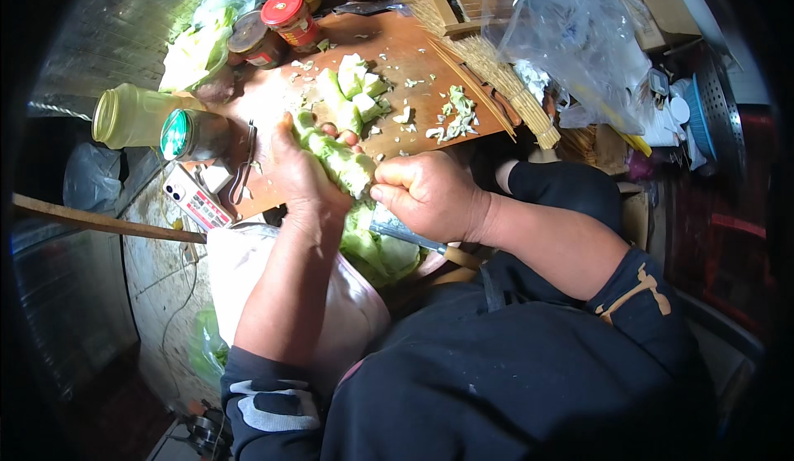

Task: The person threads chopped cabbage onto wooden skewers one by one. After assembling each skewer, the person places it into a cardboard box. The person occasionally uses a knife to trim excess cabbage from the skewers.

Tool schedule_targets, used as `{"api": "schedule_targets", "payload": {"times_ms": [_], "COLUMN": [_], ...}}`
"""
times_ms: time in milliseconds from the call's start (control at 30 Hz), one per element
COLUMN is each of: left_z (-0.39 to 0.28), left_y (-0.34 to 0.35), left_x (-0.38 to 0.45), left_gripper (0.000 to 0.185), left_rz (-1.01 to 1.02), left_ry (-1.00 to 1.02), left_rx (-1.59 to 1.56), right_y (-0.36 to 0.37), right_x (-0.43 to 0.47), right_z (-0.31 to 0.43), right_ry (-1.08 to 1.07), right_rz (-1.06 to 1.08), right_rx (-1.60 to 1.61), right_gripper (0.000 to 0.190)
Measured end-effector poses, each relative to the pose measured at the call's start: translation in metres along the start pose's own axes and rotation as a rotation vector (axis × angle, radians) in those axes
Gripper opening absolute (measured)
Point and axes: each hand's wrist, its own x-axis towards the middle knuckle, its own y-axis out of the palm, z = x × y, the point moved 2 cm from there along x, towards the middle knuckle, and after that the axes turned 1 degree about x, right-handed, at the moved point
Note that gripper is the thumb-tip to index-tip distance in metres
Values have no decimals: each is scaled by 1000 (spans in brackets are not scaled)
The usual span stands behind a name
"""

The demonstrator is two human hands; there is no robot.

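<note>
My left hand cradles a roll of pale green lettuce leaf, its fingertips showing on the far side. My right hand is curled into a fist, thumb and forefinger pressed to the roll's near right end; whether a thin stick is inside the fist is hidden. Beneath the right hand lies a knife with a wooden handle, partly covered. Loose lettuce leaves sit below the hands, close to my lap. Several lettuce pieces are grouped on the reddish-brown board beyond my left hand.
Lettuce scraps litter the board. Along its right edge is a bundle of bamboo skewers, near clear plastic bags. To the left stand a red-lidded jar, a green-lidded jar, a phone and metal tongs.
</note>
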Motion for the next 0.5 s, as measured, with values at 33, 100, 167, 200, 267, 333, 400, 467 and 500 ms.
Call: {"api": "schedule_targets", "payload": {"times_ms": [33,100,167,200,267,333,400,467,500], "left_z": [4,5,5,4,1,-8,-18,-24,-26], "left_y": [-1,-1,-2,0,4,8,-1,-8,-18], "left_x": [0,2,5,7,10,10,27,38,47], "left_gripper": [31,31,32,34,37,53,67,49,41], "left_rz": [-3,-2,-11,5,37,24,-28,-65,-84], "left_ry": [-35,-26,-8,1,17,40,47,106,145], "left_rx": [10,6,19,-8,-64,13,92,261,364], "right_y": [0,0,0,0,-2,-10,-25,-39,-44], "right_x": [1,3,5,7,10,16,20,22,23], "right_z": [1,0,-1,-2,-4,-9,-8,-6,-7], "right_ry": [25,46,59,63,85,123,97,181,174], "right_rz": [17,29,33,29,9,-20,-78,-118,-135], "right_rx": [-14,-25,-33,-35,12,111,168,208,251], "right_gripper": [16,16,16,16,16,17,18,19,22]}}
